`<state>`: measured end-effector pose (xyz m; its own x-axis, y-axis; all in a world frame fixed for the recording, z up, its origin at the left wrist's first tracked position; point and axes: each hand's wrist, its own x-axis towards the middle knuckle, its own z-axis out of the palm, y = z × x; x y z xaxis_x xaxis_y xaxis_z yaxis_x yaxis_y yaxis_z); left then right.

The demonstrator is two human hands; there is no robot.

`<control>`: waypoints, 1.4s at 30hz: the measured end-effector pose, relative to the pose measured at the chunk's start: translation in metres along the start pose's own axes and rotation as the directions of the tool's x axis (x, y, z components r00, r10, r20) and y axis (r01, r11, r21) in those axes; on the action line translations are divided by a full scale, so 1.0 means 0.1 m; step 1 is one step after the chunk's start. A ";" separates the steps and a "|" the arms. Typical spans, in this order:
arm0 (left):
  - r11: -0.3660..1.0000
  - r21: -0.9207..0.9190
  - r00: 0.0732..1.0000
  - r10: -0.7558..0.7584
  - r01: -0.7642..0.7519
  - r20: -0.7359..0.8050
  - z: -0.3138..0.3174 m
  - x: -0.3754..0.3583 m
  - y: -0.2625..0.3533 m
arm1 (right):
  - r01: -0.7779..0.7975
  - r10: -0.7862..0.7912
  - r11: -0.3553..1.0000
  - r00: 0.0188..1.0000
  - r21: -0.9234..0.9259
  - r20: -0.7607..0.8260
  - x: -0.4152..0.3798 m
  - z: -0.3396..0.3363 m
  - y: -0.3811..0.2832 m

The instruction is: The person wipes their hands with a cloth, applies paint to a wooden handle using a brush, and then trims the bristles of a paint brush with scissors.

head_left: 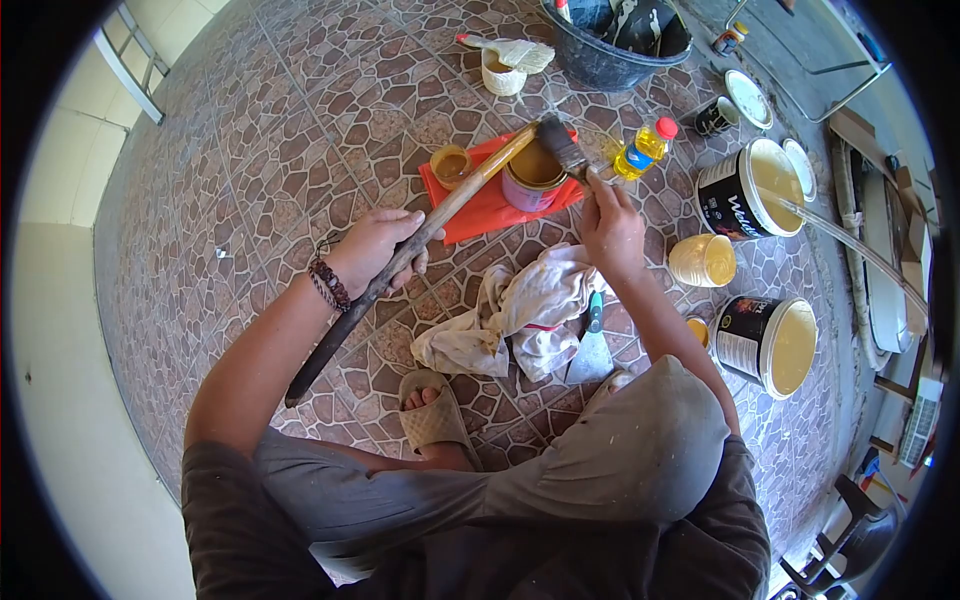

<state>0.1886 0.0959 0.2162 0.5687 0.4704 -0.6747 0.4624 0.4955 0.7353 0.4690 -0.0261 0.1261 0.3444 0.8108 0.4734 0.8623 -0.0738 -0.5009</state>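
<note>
A long wooden stick (415, 245) is gripped near its middle by the left hand (375, 250), its dark end lying near and left, its pale end reaching far over a tin (533, 178) on a red sheet (480, 210). A brush (563, 148) is clasped in the right hand (612, 228), bristles held at the stick's far end above the tin. A rag (520, 315) and scraper (592, 345) lie near; buckets (765, 340) stand right.

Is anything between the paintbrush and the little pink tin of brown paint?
No. The dark-bristled paintbrush in the right hand hovers at the rim of the open pink tin. Only the wooden stick, held by the left hand, crosses the tin's far side.
</note>
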 end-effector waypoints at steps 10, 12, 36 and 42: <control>1.000 -0.020 0.997 -0.010 0.012 0.083 0.14 0.03 0.02 | 0.051 -0.053 0.985 0.999 0.164 0.008 -0.09 -0.15 -0.38; 0.998 -0.057 0.994 -0.002 0.008 0.110 0.21 0.03 0.03 | 0.155 -0.158 0.971 0.987 0.182 0.000 -0.11 -0.10 -0.38; 0.940 0.342 0.999 0.030 -0.018 -0.030 0.34 -0.06 0.05 | 0.039 -0.036 0.990 0.999 -0.134 0.026 0.17 -0.05 0.04; 0.991 0.123 0.999 -0.040 0.042 -0.017 0.28 -0.05 0.02 | 0.027 -0.027 0.996 1.000 0.080 -0.006 0.00 -0.17 -0.17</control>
<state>0.2060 0.0745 0.2231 0.5383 0.4624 -0.7046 0.5662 0.4209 0.7088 0.4602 -0.0341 0.1469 0.3234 0.8092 0.4905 0.8388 -0.0052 -0.5445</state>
